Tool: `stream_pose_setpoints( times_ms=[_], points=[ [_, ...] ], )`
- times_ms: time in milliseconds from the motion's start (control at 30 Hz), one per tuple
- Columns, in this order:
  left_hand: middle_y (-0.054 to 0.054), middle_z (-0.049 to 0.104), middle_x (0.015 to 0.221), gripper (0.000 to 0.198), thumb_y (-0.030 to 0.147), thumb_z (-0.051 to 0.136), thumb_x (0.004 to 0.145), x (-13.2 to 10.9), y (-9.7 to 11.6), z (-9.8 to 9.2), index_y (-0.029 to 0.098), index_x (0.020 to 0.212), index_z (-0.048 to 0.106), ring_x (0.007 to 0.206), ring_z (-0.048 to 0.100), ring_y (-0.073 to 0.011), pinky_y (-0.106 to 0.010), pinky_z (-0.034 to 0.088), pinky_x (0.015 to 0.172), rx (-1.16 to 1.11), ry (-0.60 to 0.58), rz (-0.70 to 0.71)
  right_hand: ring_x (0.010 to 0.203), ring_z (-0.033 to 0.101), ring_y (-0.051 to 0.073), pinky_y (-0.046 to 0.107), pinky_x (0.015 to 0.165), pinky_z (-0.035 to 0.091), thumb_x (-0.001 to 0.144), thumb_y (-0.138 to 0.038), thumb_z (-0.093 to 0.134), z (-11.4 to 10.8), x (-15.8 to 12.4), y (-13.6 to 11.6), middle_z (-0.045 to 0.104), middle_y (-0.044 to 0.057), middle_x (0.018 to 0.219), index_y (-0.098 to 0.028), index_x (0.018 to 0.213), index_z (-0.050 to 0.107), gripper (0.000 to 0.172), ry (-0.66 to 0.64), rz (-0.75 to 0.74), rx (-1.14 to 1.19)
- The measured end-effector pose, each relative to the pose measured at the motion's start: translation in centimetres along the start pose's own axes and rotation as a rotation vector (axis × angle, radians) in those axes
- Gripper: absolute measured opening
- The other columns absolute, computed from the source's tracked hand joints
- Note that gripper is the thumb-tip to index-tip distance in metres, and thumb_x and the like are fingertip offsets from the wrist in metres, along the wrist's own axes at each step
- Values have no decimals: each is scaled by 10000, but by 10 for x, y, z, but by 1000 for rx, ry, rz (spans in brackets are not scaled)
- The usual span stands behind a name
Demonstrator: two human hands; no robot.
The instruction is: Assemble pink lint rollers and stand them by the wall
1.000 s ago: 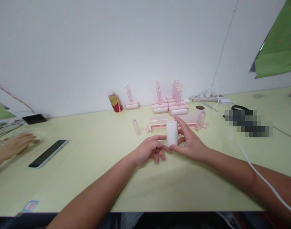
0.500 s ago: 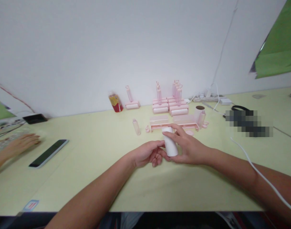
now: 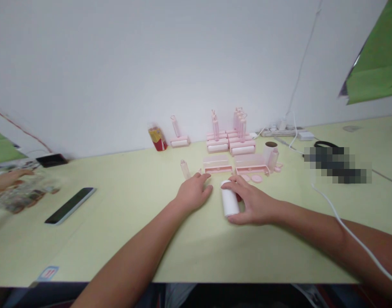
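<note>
My right hand point(image 3: 252, 203) grips a white paper roll point(image 3: 230, 201) by its two ends, fingers at the top and thumb below, close to the table. To its left, my left hand point(image 3: 193, 191) reaches forward, thumb apart from the fingers. Its fingertips are at a small pink part point(image 3: 200, 172), mostly hidden behind them. Just beyond stand two open pink cases point(image 3: 218, 170) with clear lids point(image 3: 249, 161). Pink discs point(image 3: 256, 179) lie before the right case. A clear pink tube point(image 3: 185, 169) is left of my left hand.
Finished-looking pink roller cases point(image 3: 218, 146) with upright handles line the wall. A cardboard-cored white roll point(image 3: 271, 150), a power strip point(image 3: 281, 132) and a white cable point(image 3: 340, 218) are at right. A yellow-red pouch point(image 3: 157, 137), a phone point(image 3: 70, 205) and another person's hand point(image 3: 10, 182) are at left.
My left hand has left the white paper roll and moved forward and left to the small pink part. My right hand keeps the roll, slightly lower. The other person's hand has moved back.
</note>
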State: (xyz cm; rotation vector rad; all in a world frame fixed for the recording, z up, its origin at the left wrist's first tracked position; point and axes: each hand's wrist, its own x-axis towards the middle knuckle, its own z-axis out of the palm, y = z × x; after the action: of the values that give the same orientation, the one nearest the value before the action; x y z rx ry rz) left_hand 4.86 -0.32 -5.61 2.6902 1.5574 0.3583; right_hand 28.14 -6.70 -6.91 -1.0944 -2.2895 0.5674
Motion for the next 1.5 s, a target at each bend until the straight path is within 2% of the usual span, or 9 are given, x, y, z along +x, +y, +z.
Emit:
stream_pose_setpoints(
  times_ms=[267, 533, 667, 767, 1000, 1133, 1300, 1400, 1500],
  points=[
    [-120, 607, 1167, 453, 473, 440, 935, 5, 10, 4, 205, 1290, 528, 998, 631, -265, -358, 487, 804, 147, -49, -30, 1060, 557, 267, 425, 933, 465, 660, -495, 792, 0, -1, 4, 428, 119, 1309, -242, 1375, 459, 828, -21, -40, 28],
    [-98, 688, 886, 316, 380, 455, 927, -8, 19, -12, 191, 881, 704, 824, 636, -234, -340, 468, 771, -13, -76, 19, 1023, 559, 243, 389, 870, 505, 654, -461, 811, 0, 0, 4, 437, 100, 1267, -258, 1363, 466, 814, -25, -45, 104],
    [-92, 667, 1122, 332, 338, 468, 916, -10, 17, -15, 217, 1162, 655, 971, 635, -244, -340, 474, 841, -19, 56, 6, 1002, 558, 232, 364, 822, 520, 656, -445, 814, 1, 1, 5, 443, 96, 1250, -257, 1361, 467, 808, -25, -45, 119],
    [-106, 632, 1184, 464, 327, 462, 912, -4, 11, -9, 230, 1363, 513, 984, 639, -261, -361, 488, 822, 53, 31, -25, 995, 557, 226, 353, 799, 530, 666, -444, 809, 1, 1, 6, 440, 97, 1253, -252, 1370, 460, 808, -34, -41, 133],
    [-136, 580, 1239, 549, 401, 479, 912, 8, 9, 4, 213, 1424, 415, 1049, 621, -287, -371, 489, 819, 106, -5, -36, 981, 560, 217, 352, 795, 538, 676, -437, 808, 1, 1, 5, 444, 94, 1253, -252, 1370, 462, 798, -28, -44, 154],
    [-124, 635, 1139, 412, 400, 486, 908, 6, 15, 0, 194, 1254, 574, 973, 634, -268, -342, 470, 764, 89, 4, -34, 975, 561, 221, 354, 784, 540, 666, -440, 816, 2, 1, 7, 447, 96, 1254, -254, 1374, 458, 815, -22, -41, 157],
    [-54, 653, 732, 288, 347, 459, 916, -6, 24, -6, 184, 803, 669, 657, 580, -182, -289, 376, 601, -114, -17, 18, 936, 556, 214, 343, 752, 536, 669, -424, 821, 1, 1, 8, 485, 83, 1179, -265, 1367, 467, 799, -9, -61, 187],
    [-5, 589, 616, 277, 334, 474, 907, -12, 26, -9, 178, 760, 649, 566, 514, -136, -258, 340, 552, -349, 35, 5, 935, 545, 213, 324, 731, 524, 671, -403, 821, -2, 3, 5, 489, 87, 1187, -263, 1364, 470, 789, 2, -93, 214],
    [8, 581, 630, 214, 312, 504, 882, -9, 21, -8, 172, 807, 648, 584, 506, -127, -249, 354, 573, -415, 168, -44, 904, 534, 201, 307, 706, 503, 671, -406, 820, -2, 3, 4, 496, 91, 1204, -249, 1359, 468, 788, 9, -113, 234]
  ],
)
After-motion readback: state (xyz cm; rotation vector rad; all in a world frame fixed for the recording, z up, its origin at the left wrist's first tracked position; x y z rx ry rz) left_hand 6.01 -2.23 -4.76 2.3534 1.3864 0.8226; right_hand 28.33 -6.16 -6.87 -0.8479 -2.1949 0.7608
